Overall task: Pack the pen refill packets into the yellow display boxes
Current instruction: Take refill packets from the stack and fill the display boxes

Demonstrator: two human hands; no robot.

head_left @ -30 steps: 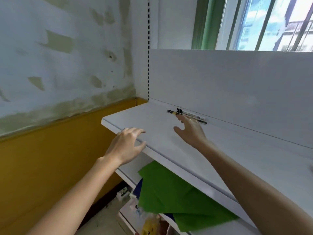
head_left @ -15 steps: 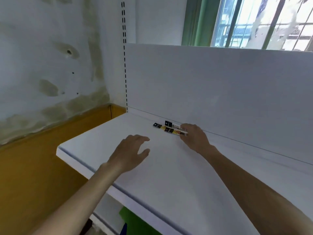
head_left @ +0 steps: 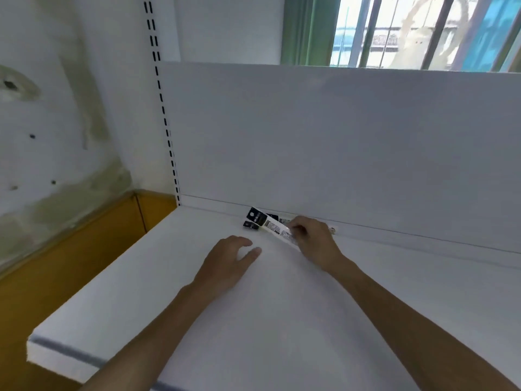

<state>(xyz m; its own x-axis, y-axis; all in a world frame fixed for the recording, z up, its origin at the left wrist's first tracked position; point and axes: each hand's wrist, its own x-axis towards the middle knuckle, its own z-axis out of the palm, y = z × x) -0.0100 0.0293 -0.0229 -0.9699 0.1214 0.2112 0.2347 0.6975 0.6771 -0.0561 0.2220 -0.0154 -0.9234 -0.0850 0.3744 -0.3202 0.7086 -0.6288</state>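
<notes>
Pinching slim glossy black-and-white pen refill packets [head_left: 267, 224] at twelve o'clock on smooth white shelf [head_left: 282, 340], right hand [head_left: 315, 241] curled, left hand [head_left: 225, 263] relaxed, empty, seven o'clock.

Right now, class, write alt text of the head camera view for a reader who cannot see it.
A person's right hand pinches a pen refill packet at the back of a white shelf, where more packets lie by the back panel. The left hand is open over the shelf beside it.
</notes>
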